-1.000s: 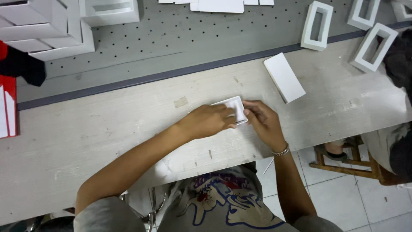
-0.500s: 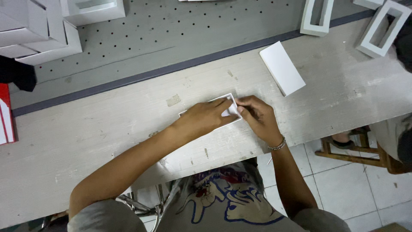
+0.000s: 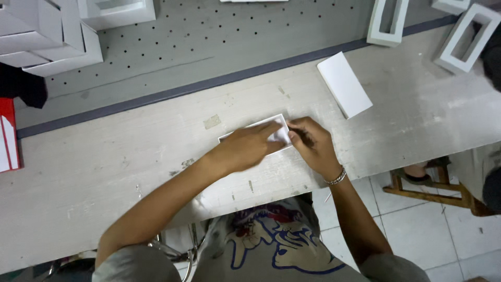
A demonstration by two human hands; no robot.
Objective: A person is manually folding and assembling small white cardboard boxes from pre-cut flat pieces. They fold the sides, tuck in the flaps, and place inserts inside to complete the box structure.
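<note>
A small flat white box (image 3: 277, 131) lies on the pale worktable (image 3: 130, 162) in front of me. My left hand (image 3: 244, 149) lies flat across most of it, pressing it to the table. My right hand (image 3: 312, 143), with a metal bracelet at the wrist, pinches the box's right end with its fingertips. Only the box's top edge and right corner show between the hands.
A white flat card box (image 3: 344, 84) lies to the upper right. White open frames (image 3: 386, 22) stand on the grey pegboard at the back right, folded white boxes (image 3: 47, 36) at back left. A red item (image 3: 8, 134) sits at the left edge. A wooden stool (image 3: 433, 183) stands lower right.
Both hands stay on the small white box; the left hand has slid further over it, and the view has shifted slightly.
</note>
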